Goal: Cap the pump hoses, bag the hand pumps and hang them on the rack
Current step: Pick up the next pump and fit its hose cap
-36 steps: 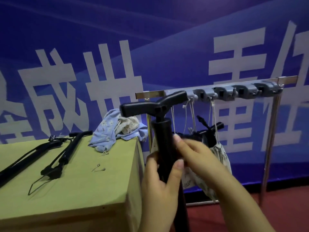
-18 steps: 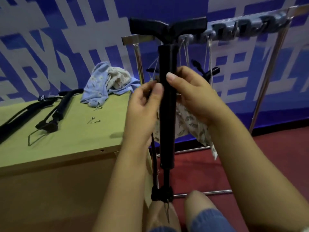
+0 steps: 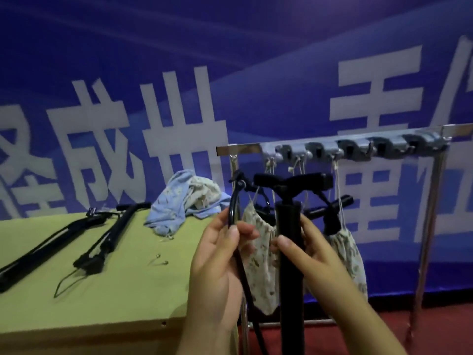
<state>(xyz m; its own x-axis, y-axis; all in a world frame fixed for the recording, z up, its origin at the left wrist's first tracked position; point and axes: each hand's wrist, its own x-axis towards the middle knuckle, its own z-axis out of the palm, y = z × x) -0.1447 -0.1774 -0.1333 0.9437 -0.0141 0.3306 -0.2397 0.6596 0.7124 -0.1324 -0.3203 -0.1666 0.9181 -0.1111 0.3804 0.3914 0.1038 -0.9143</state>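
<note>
A black hand pump (image 3: 290, 252) stands upright in front of me, its T-handle level with the rack's hooks. My right hand (image 3: 307, 249) grips its barrel. My left hand (image 3: 220, 254) pinches the pump's thin black hose (image 3: 234, 208), which arcs up to a nozzle end near the rack's left post. Behind my hands, two bagged pumps hang by strings from the rack (image 3: 332, 147): one floral bag (image 3: 261, 257) and another (image 3: 348, 252) to its right. Two more black pumps (image 3: 107, 237) (image 3: 38, 252) lie on the green table (image 3: 115, 290).
A heap of pale blue and floral cloth bags (image 3: 184, 201) lies at the table's back edge. Two small metal pins (image 3: 162, 258) lie on the table near the middle. The rack's right hooks (image 3: 396, 144) hang bare. Red floor lies beneath the rack.
The view has tilted back up. My left hand left the barrel and now pinches the hose, pulled out to the left. My right hand stays on the barrel.
</note>
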